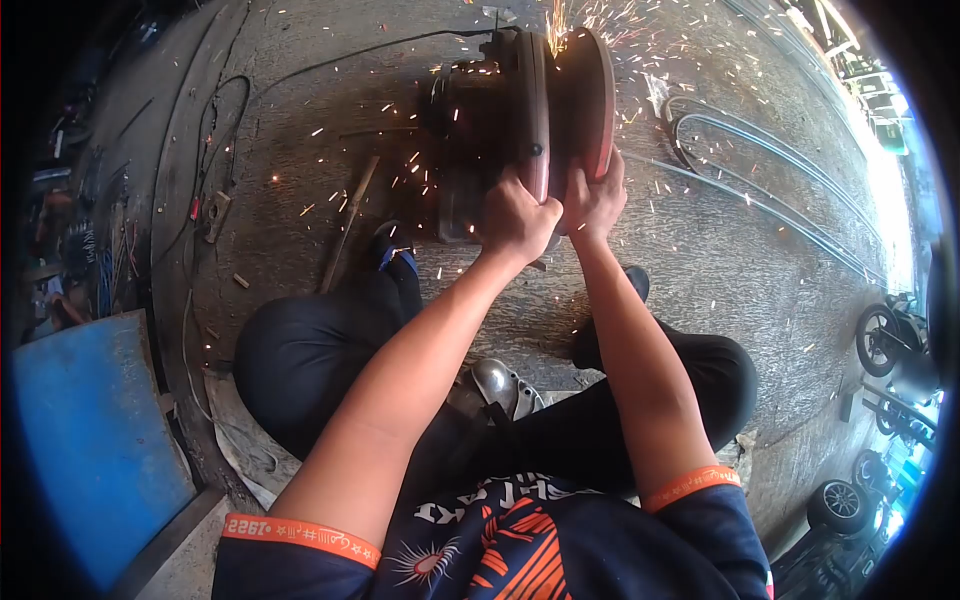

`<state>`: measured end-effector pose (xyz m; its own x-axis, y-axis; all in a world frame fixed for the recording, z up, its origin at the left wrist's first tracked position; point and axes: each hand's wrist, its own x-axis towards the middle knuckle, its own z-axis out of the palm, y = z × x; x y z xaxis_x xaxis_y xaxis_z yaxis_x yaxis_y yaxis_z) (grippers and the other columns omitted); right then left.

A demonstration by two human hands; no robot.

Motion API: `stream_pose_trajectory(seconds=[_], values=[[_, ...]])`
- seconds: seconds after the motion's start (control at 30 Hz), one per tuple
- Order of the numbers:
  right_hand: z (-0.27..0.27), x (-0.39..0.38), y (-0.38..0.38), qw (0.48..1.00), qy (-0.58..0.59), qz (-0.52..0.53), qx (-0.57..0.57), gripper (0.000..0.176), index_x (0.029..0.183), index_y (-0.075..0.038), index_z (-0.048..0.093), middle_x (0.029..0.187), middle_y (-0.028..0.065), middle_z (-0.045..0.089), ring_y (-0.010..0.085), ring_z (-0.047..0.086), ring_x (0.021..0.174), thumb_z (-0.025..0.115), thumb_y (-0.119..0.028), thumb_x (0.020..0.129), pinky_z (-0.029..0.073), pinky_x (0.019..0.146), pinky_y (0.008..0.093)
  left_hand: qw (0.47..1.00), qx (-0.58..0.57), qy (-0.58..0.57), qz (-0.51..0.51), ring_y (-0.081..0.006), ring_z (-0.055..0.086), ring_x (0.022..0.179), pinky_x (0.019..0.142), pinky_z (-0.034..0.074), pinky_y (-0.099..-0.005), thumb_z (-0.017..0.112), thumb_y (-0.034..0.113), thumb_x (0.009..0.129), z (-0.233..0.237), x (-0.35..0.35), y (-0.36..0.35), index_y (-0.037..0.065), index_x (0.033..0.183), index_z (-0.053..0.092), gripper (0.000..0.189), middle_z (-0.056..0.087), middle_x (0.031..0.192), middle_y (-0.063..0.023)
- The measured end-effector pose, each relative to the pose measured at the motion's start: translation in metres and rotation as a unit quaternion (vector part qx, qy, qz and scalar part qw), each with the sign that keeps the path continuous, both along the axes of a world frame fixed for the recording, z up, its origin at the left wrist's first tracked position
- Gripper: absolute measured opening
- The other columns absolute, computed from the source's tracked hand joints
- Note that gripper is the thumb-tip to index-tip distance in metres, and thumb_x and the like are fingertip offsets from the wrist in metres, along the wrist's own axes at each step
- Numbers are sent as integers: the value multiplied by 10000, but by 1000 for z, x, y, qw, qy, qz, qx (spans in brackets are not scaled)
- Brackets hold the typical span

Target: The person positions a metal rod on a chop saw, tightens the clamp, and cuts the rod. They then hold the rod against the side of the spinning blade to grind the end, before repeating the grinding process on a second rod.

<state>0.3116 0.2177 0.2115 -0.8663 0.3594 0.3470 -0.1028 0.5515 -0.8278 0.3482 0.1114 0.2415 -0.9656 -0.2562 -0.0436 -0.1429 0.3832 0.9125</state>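
My left hand (520, 217) is closed on the lower end of a narrow, curved, reddish-edged rim (537, 110). Beside it, my right hand (597, 197) grips the bottom of a second round rim (603, 95), red along its edge. Both rims look like parts of one dark, round metal piece seen nearly edge-on. Sparks (557, 25) fly from the top between the rims and scatter around. A dark motor-driven machine (465, 115) stands just left of the piece. The contact point and my fingertips are hidden.
A black cable (340, 62) runs from the machine to the left. Near my foot lies a wooden stick (350, 222). Bent metal rods (780, 215) lie at right. A shiny metal part (495, 383) sits between my legs, and a blue panel (95, 450) stands at left.
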Motion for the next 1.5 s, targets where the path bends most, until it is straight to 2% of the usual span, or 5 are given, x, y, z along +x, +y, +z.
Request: stream_pose_trajectory(seconds=[0.47, 1.1, 1.27, 1.4, 1.5], values=[[1, 1, 0, 1000, -18, -2, -11, 518, 1246, -71, 501, 928, 221, 659, 411, 641, 836, 647, -224, 773, 496, 720, 454, 1000, -4, -25, 8, -387, 660, 751, 694, 538, -437, 648, 119, 666, 14, 2, 0, -56, 953, 566, 346, 646, 771, -248], [-7, 2, 2, 999, -24, -1, 28, 541, 1261, -65, 468, 891, 216, 659, 414, 640, 812, 641, -224, 775, 495, 710, 465, 1000, -22, 1, 12, -388, 663, 779, 720, 543, -426, 668, 109, 652, 2, 4, 1, -51, 950, 575, 351, 652, 795, -244], [-26, 8, 2, 999, -12, 1, 34, 555, 1280, -68, 445, 927, 220, 652, 422, 636, 831, 637, -206, 778, 495, 719, 472, 999, -36, 19, 11, -337, 674, 741, 692, 532, -391, 657, 111, 658, -18, 13, 1, -34, 967, 559, 355, 642, 752, -201], [-25, 9, 3, 999, 15, 2, 45, 558, 1286, -64, 426, 968, 226, 643, 431, 629, 860, 632, -200, 785, 497, 741, 468, 989, 97, 114, -15, -240, 586, 1011, 897, 459, -344, 699, 93, 643, -25, 31, 1, -41, 1236, 433, 663, 579, 1085, -165], [-10, 5, 4, 996, -68, 26, -44, 575, 1290, -59, 415, 1004, 244, 628, 438, 613, 907, 642, -196, 780, 489, 763, 481, 991, 98, 84, -26, -239, 562, 1050, 927, 440, -343, 693, 62, 651, -21, 30, 1, -38, 1281, 395, 704, 557, 1128, -157]])
